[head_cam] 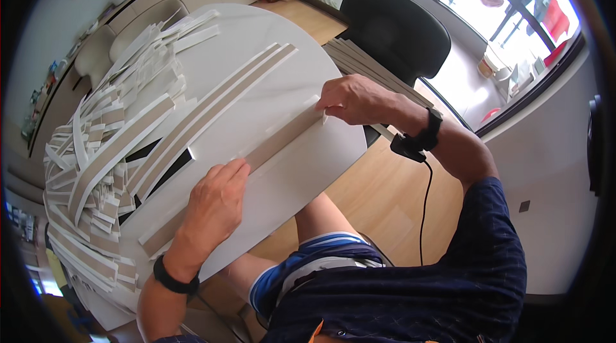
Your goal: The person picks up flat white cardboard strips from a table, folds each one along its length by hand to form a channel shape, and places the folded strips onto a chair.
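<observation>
A long beige strip with pale edges lies slantwise near the front edge of the white table. My left hand curls over the middle of this strip, fingertips on its far edge and thumb hidden. The strip's near end shows again past my left wrist. At the far end, my right hand pinches the strip between thumb and fingers, and a small pale flap hangs below them. Two similar strips, beige with white borders, lie side by side beyond my hands.
A heap of loose strips covers the table's left side, with pale strips farther back. More long strips lie on the black chair. A black cable hangs from the device at my right wrist.
</observation>
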Motion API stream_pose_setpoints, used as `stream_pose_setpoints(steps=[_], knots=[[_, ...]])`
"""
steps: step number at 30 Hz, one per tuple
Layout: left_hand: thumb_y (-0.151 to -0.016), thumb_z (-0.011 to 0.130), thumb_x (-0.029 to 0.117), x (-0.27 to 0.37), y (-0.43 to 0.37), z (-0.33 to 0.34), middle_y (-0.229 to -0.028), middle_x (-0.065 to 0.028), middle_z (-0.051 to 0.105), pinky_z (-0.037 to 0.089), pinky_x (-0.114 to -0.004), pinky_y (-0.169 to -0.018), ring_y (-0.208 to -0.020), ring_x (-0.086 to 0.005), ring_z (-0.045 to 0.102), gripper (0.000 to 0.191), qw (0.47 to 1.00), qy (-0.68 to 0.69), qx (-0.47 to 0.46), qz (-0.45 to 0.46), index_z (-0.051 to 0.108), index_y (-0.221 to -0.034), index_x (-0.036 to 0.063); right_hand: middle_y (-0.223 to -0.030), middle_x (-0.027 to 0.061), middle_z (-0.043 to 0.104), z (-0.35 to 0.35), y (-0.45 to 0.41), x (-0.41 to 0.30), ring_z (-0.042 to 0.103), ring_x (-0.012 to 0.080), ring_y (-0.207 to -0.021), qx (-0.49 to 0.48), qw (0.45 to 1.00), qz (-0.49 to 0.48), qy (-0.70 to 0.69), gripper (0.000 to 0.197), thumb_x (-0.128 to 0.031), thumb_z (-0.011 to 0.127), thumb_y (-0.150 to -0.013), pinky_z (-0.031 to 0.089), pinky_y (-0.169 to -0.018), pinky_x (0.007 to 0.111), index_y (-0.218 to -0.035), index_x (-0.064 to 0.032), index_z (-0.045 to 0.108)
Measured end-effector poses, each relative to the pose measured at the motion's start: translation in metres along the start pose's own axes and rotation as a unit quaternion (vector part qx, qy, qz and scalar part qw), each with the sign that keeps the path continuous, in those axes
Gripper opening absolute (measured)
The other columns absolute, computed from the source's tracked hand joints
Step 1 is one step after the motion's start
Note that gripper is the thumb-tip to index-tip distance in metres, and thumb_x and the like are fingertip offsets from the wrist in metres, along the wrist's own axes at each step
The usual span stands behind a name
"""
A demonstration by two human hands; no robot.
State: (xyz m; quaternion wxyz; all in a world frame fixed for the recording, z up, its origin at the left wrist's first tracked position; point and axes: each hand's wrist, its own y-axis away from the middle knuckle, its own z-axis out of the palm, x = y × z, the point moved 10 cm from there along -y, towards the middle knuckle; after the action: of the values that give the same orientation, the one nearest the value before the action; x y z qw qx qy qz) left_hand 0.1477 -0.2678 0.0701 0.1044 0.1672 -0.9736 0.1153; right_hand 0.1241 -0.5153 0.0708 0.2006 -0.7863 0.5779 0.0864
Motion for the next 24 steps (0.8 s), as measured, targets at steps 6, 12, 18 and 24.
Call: stream_pose_setpoints(steps=[6,12,18,24], knots=[[-0.091,0.058,0.001,-0.003,0.0,0.008,-0.132,-0.0192,0.069,0.055,-0.043,-0.101,-0.116,-0.0363,0.066,0.039,1.0,0.002,0.02,-0.006,0.067,-0.128,-0.0055,-0.091,0.0127,0.069,0.016,-0.011,0.006,0.068,0.0355,-0.088,-0.072,0.993,-0.044,0.082,0.004,-0.007,0.073,-0.09,0.056,-0.078,0.045,-0.09,-0.0027,0.072],[-0.087,0.057,0.003,-0.005,0.006,0.007,-0.131,-0.0195,0.068,0.055,-0.043,-0.1,-0.114,-0.0359,0.065,0.04,1.0,0.002,0.027,-0.008,0.068,-0.125,-0.0045,-0.093,0.0193,0.062,0.021,-0.011,0.007,0.063,0.0412,-0.092,-0.106,0.992,-0.036,0.062,0.01,-0.009,0.066,-0.091,0.053,-0.083,0.049,-0.088,0.0,0.067],[-0.088,0.058,0.003,-0.01,0.01,0.017,-0.134,-0.016,0.067,0.057,-0.043,-0.098,-0.116,-0.0343,0.065,0.042,0.999,0.018,0.03,-0.032,0.067,-0.128,-0.0031,-0.092,0.0136,0.069,0.008,-0.006,-0.004,0.069,0.0367,-0.088,-0.064,0.995,-0.031,0.068,0.01,-0.003,0.075,-0.086,0.057,-0.08,0.046,-0.095,-0.0029,0.072],[-0.089,0.058,0.004,-0.009,0.009,0.021,-0.131,-0.015,0.068,0.058,-0.042,-0.096,-0.113,-0.0331,0.065,0.039,0.999,-0.008,0.036,-0.035,0.066,-0.126,-0.0021,-0.086,0.0128,0.066,0.011,-0.002,-0.009,0.067,0.0353,-0.082,-0.024,0.991,-0.097,0.087,0.006,-0.003,0.074,-0.085,0.057,-0.075,0.046,-0.086,-0.005,0.069]])
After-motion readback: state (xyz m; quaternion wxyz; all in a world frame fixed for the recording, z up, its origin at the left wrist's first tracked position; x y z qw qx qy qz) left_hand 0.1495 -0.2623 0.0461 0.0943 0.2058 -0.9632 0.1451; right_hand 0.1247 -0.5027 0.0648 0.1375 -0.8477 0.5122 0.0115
